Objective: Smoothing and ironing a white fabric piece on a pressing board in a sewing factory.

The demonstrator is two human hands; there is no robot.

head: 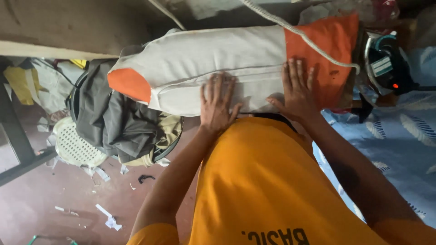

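A light grey garment (213, 59) lies stretched over an orange-covered ironing board (334, 41); the board's orange tip (129, 84) shows at the left. My left hand (218, 102) presses flat on the garment's near edge, fingers spread. My right hand (297, 88) lies flat where the grey cloth meets the orange cover, fingers apart. Neither hand holds anything. An electric iron (386, 63) with a small red light rests at the board's right end, and its white cord (299, 31) runs across the cloth.
A basket (75, 145) with dark grey and tan clothes (113, 122) heaped on it stands left of the board. Paper scraps litter the reddish floor (68, 199). A blue feather-patterned sheet (399, 140) lies at the right. A dark table leg (18, 136) is at far left.
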